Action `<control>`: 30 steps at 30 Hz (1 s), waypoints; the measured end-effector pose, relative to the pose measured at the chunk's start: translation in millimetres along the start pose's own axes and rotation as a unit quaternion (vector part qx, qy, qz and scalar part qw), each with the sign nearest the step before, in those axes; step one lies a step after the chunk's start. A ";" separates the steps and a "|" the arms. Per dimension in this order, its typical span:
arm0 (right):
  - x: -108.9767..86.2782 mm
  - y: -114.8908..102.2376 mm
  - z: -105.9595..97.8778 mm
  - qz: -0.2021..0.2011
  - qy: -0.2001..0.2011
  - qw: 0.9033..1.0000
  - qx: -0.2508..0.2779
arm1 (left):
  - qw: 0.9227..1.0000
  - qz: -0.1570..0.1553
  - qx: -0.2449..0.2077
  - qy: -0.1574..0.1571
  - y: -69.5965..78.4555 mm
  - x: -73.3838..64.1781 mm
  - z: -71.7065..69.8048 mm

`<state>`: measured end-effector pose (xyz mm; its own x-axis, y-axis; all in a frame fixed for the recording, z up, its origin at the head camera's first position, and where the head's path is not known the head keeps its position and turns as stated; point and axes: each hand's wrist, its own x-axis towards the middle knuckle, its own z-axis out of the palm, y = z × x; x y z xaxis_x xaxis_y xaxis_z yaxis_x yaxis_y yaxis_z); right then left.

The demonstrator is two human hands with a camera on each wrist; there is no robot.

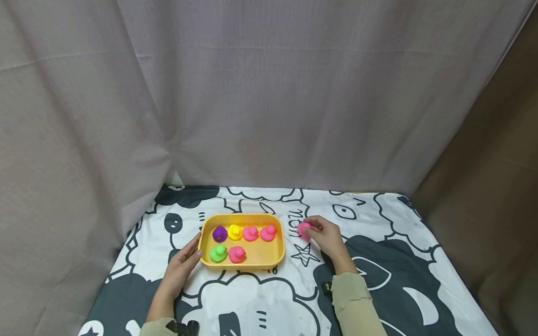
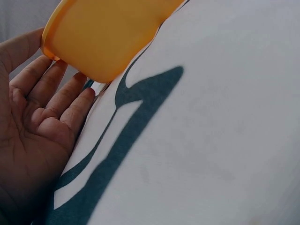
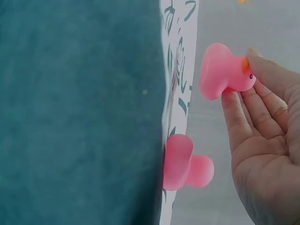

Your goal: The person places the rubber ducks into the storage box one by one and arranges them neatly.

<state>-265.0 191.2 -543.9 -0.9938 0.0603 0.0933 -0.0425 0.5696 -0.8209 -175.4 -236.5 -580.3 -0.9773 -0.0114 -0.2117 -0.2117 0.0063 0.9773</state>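
At the left end of the yellow tray (image 1: 265, 259), my left hand (image 1: 181, 267) rests its thumb and fingertips against the outer wall. Its palm is visible beside the tray wall (image 2: 98, 42) in the left wrist view. My right hand (image 1: 328, 236) pinches a pink toy duck (image 3: 218, 70) between thumb and fingers, to the right of the tray. A second pink toy duck (image 3: 178, 161) sits on the cloth below it in the right wrist view. Inside the tray are a purple duck (image 1: 220, 234), a yellow duck (image 1: 234, 232), a green duck (image 1: 218, 253) and several pink ducks (image 1: 237, 254).
A white cloth (image 1: 269, 303) with dark cartoon drawings covers the table. Grey curtain (image 1: 269, 93) hangs behind and at the left, and a browner curtain (image 1: 496, 186) stands along the right side.
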 end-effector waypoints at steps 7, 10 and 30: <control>-1.0 -8.2 2.4 0.012 -0.010 1.000 0.017 | 1.000 0.000 -0.001 0.000 -0.7 -0.5 0.3; -1.0 -11.7 3.6 0.005 -0.015 1.000 0.026 | 1.000 0.000 -0.003 0.001 -0.7 -0.5 0.4; -8.9 -38.9 14.7 -0.031 -0.047 0.995 0.081 | 1.000 0.000 -0.009 -0.002 0.7 -1.9 0.6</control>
<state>-256.0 156.5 -521.2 -0.9936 -0.0528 0.1002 -0.1131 0.4304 -0.8955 -173.6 -235.9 -579.2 -0.9772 -0.0065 -0.2124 -0.2123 -0.0117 0.9771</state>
